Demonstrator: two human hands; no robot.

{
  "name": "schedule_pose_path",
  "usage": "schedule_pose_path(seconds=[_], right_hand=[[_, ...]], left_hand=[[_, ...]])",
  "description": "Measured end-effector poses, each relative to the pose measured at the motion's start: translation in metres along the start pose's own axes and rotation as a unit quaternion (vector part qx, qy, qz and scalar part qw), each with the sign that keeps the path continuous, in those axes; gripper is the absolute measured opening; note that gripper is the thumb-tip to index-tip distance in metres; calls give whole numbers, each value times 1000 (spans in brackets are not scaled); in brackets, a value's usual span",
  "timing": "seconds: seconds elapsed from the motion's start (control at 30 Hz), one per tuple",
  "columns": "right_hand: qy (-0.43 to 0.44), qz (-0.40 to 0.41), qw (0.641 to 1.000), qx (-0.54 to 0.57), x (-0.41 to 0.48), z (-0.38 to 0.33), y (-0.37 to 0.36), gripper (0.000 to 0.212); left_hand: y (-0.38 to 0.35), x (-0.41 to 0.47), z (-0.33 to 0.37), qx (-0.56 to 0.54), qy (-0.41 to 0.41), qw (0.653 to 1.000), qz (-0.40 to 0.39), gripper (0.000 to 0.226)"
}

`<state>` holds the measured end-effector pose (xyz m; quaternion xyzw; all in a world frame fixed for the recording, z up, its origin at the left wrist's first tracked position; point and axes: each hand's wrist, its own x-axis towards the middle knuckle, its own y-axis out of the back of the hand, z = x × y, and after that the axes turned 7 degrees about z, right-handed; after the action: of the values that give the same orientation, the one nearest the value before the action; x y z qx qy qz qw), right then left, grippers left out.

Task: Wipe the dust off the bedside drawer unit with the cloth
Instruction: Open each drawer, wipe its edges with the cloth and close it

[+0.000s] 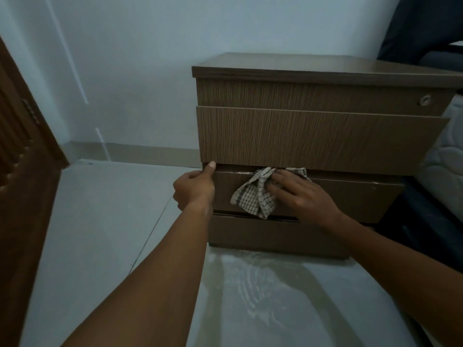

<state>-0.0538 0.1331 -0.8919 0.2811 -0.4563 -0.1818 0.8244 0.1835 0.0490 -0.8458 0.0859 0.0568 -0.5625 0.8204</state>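
A brown wood-grain drawer unit (pixel 313 96) stands on the floor against the wall. Its second drawer (pixel 313 139) is pulled out toward me. My left hand (pixel 194 187) grips that drawer's lower left corner, thumb against the bottom edge. My right hand (pixel 298 194) presses a white checked cloth (pixel 253 196) flat against the top edge and front of the third drawer (pixel 355 196), fingers spread over the cloth. The cloth's loose end hangs down over the gap above the bottom drawer (pixel 263 234).
A dark wooden door (pixel 22 159) stands at the left. A mattress edge (pixel 443 166) and dark bedding lie right of the unit. A small round lock (pixel 425 99) sits on the top drawer's right end. Pale glossy floor tiles (pixel 100 221) spread in front.
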Motion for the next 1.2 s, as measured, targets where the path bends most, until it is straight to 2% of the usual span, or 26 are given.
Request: schedule_pose_path(seconds=[0.1,0.27,0.37,0.43,0.5,0.63,0.7,0.8,0.93,1.03,1.1,1.2], right_hand=[[-75,34,996,46,1,2,8,34],[-149,150,973,92,18,0,25,35],[-157,212,961,83,41,-14,21,30],[-142,219,962,85,60,-30,12,30],[-124,182,971,94,74,-47,0,32],[-120,36,983,137,92,-75,-16,44],[-106,5,986,129,95,-84,-18,46],[-78,-23,994,68,91,-85,-13,48],[-127,-17,992,-7,52,-59,4,39],[-165,-37,985,-42,11,-28,26,35],[-204,-53,976,-47,-18,-7,43,32],[-267,-63,960,-55,-56,21,68,26]], left_hand=[[5,2,3,1,-7,1000,-10,30],[11,-1,0,41,-101,993,-45,41],[16,-3,1,99,-118,987,-54,46],[22,1,-1,132,-162,976,-70,39],[30,4,-7,153,-224,958,-94,35],[53,10,-15,162,-293,929,-155,36],[67,12,-13,163,-301,918,-202,41],[78,12,-5,207,-320,898,-221,41],[74,3,3,282,-350,876,-176,29],[61,-11,7,359,-430,818,-132,37],[45,-27,10,381,-469,781,-160,36],[15,-56,14,394,-471,756,-227,42]])
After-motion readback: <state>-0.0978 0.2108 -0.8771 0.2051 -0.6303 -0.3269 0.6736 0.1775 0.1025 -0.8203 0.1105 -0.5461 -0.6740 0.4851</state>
